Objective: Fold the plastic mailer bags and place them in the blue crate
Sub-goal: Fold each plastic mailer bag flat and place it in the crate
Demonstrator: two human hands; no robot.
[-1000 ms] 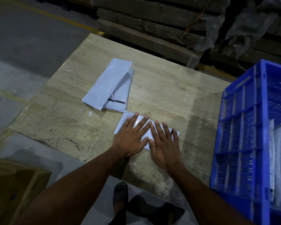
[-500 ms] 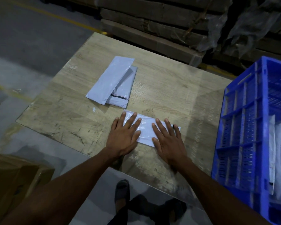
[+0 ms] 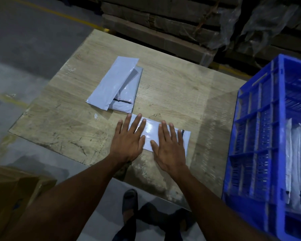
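— Fingers first: how do they lie?

— Straight and spread on both. From the head camera, the left hand (image 3: 129, 141) lies flat with its fingertips on the left end of a folded mailer bag (image 3: 150, 132), its palm on the wooden table (image 3: 172, 91). The right hand (image 3: 169, 148) presses flat on the bag's right half. Neither curls round anything.

— Where exactly is that bag?

— Near the table's front edge, lying crosswise, its right end with a dark strip poking out past the right fingers.

— Any containers?

— One, the blue crate (image 3: 261, 136), standing at the table's right side. Through its open top, several pale folded bags (image 3: 295, 162) stand on edge against one another inside. Whether more lie beneath them, I cannot tell.

— Other bags on the table?

— Two more mailer bags (image 3: 115, 86), one overlapping the other, lie farther back toward the middle, apart from the pressed one but near its left corner.

— And room to move?

— Bare tabletop runs between the pressed bag and the crate wall, and behind the pair to the far edge. Beyond that edge, stacked cardboard (image 3: 160, 23) sits close. A cardboard box (image 3: 16, 193) stands on the floor at the lower left, and a dark shoe (image 3: 129, 199) shows under the front edge.
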